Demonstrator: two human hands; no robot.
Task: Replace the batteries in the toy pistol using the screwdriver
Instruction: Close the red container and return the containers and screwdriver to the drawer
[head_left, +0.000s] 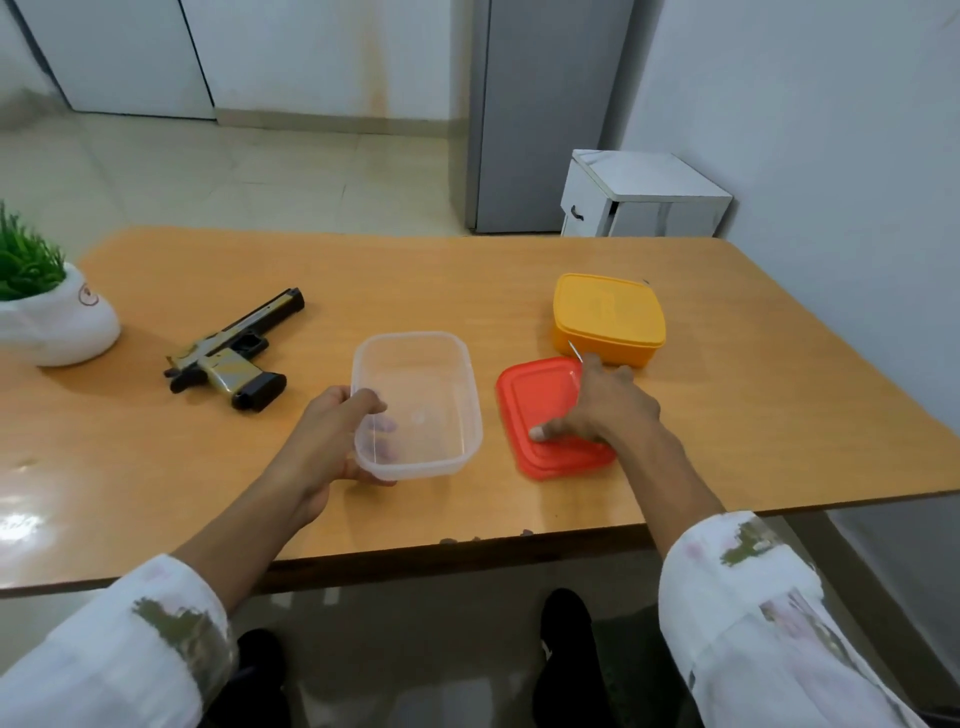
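The toy pistol (234, 353), gold and black, lies on its side on the left part of the wooden table (363, 270). My left hand (332, 431) grips the near left corner of an empty clear plastic box (470, 395), thumb inside the rim. My right hand (597, 410) hovers over a red lid (540, 395) that lies flat beside the box, its thumb touching the lid. The fingers are curled round a screwdriver; only its thin metal shaft (575, 352) sticks out past the fingers, and the handle is hidden. No batteries are visible.
A closed orange box (608, 317) stands just behind the red lid. A white pot with a green plant (57, 322) sits at the table's left edge, close to the pistol. A wall runs along the right side, with a small white cabinet (644, 197) behind the table.
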